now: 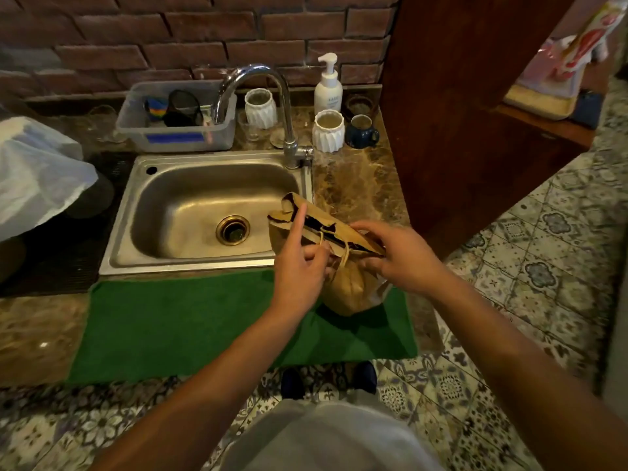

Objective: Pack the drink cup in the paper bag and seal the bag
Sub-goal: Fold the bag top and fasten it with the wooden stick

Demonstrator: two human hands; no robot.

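Your paper bag (343, 283) stands at the right end of the green mat (190, 321), on the surface just beside the front right corner of the steel sink (204, 212). Its base rests on the mat and its long axis rises from there, leaning away from you and to the left, so the folded mouth points toward the sink basin. The top is pressed into a flat, dark-edged flap running from upper left to lower right; a twine handle (344, 254) hangs over the near face. What the bag holds cannot be seen, and the drink cup is not visible.

Your left hand (299, 266) lies against the left side of the flap, index finger extended along the fold and the other fingers curled at the twine; whether its grip is closed on the paper cannot be told. Your right hand (401, 256) has its grip clamped on the right end of the flap, thumb above and fingers beneath.

Behind the sink, a clear plastic bin (176, 124) holds a dark mesh strainer and a coloured item. Two white ribbed cups (328, 130), a dark blue mug (362, 130) and a white pump bottle (328, 86) stand near the tap (268, 96); their contents are unclear.
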